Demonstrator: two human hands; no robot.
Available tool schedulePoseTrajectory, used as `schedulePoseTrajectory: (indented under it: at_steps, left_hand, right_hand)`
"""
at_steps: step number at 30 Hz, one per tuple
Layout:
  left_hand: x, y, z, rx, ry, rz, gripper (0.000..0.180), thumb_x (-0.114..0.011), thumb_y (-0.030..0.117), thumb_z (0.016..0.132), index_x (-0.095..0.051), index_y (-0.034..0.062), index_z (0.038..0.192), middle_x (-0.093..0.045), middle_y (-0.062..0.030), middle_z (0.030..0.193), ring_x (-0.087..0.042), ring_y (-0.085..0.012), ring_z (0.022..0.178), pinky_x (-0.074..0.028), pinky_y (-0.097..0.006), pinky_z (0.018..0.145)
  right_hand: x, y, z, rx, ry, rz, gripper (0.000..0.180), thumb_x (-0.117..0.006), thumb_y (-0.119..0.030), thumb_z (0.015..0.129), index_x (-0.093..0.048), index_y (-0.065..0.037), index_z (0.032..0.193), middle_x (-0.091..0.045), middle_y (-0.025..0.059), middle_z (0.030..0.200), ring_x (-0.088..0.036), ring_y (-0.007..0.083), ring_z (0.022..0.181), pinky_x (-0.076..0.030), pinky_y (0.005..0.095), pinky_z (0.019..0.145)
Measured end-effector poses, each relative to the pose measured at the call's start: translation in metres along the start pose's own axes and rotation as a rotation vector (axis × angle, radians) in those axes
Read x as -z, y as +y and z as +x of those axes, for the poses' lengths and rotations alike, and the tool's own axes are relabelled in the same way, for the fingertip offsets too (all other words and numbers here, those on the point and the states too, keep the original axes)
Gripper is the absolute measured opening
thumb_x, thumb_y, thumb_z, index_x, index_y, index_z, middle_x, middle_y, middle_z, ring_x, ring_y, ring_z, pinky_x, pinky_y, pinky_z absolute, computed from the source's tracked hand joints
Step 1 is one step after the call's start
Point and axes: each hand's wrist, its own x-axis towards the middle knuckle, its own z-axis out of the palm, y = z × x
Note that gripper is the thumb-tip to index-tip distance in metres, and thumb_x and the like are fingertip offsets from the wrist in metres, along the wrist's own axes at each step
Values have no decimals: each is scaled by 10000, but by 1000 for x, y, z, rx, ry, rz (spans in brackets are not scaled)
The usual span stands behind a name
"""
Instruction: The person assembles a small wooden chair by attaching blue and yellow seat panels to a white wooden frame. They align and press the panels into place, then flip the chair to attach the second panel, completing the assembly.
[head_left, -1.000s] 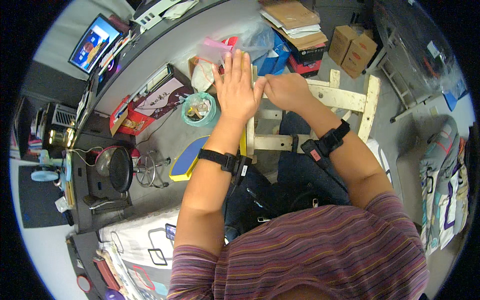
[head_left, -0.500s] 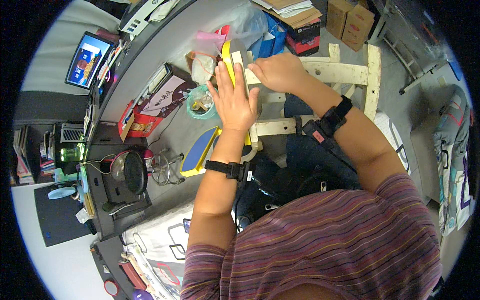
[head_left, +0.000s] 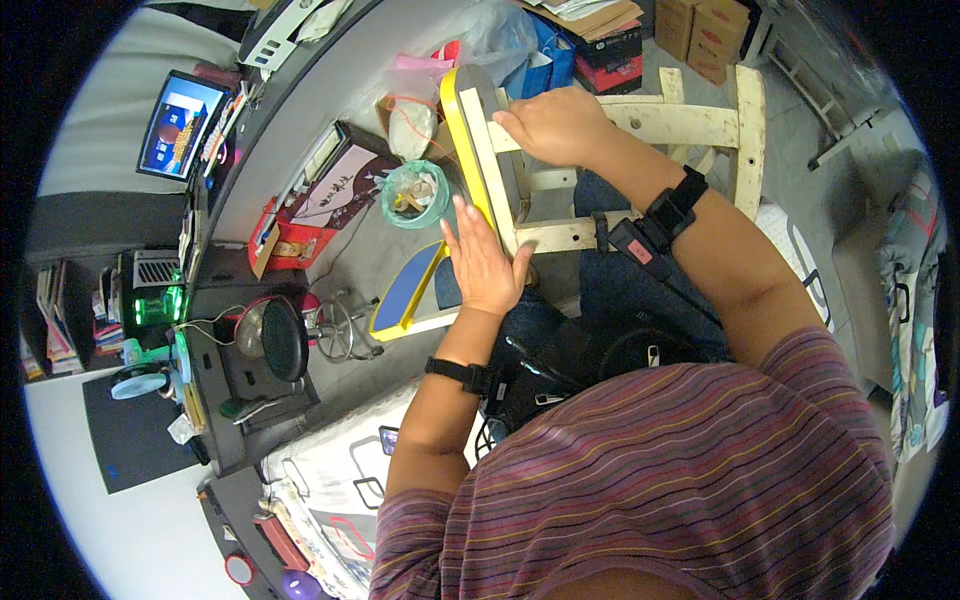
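scuffed, painted wooden frame (head_left: 690, 124)

Bin (head_left: 391, 207) left of frame (head_left: 690, 124), cartons (head_left: 717, 42) beyond

- Cream with dark spots on the wooden frame (head_left: 680, 124), right.
- Yellow edging around grey on the long board (head_left: 456, 122), far.
- Blue with a yellow rim on the curved panel (head_left: 405, 295), left.
- Striped purple, yellow and white across the T-shirt (head_left: 650, 450), near.
- Translucent green on the bin liner (head_left: 408, 221), far left.
- Plain brown on the cardboard boxes (head_left: 715, 45), far right.

Home room, likely bedroom-study (patterned bedding (head_left: 322, 455)): lit monitor (head_left: 182, 125), shelved books (head_left: 58, 325).
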Motion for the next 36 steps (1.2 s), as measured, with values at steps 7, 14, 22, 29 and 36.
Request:
schedulePoseTrajectory:
  at_steps: [7,14,22,29,36]
  left_hand:
    - [30,-1,12,105,13,51,743,-517,365,940,-264,-121,1443,-347,-350,1444,-312,-433,1391,-166,-563,1152]
    - [36,3,71,278,42,43,455,-478,321,988,-576,-71,1197,-667,-239,858,-631,-416,792,-469,-501,780]
    - [13,8,68,266,136,182,385,-531,327,958,-589,22,731,-625,-182,648,-619,-377,618,-519,-476,752]
    - [16,6,71,232,159,262,487,-521,425,958,-606,44,667,-622,-201,634,-635,-381,610,-505,-491,556]
    - [28,13,86,352,108,196,533,-500,510,953,-669,69,705,-641,-189,638,-645,-389,598,-509,-486,571]
  right_hand:
    - [0,-1,-1,-30,-43,-5,547,-348,-418,993,-736,-83,802,-706,177,792,-690,370,729,-547,505,672]
    - [4,-2,-2,-33,-13,24,540,-354,-405,990,-736,-85,782,-705,184,797,-692,370,743,-545,511,678]
    - [-2,0,-2,-3,16,-34,508,-385,-402,985,-729,-83,791,-698,166,754,-687,356,687,-546,481,616]
    - [1,-1,-2,-20,0,-7,520,-378,-409,978,-738,-84,789,-708,167,789,-695,363,718,-554,491,638]
    - [-3,0,-2,-22,9,-31,511,-377,-410,986,-735,-92,810,-705,157,773,-690,347,699,-552,471,638]
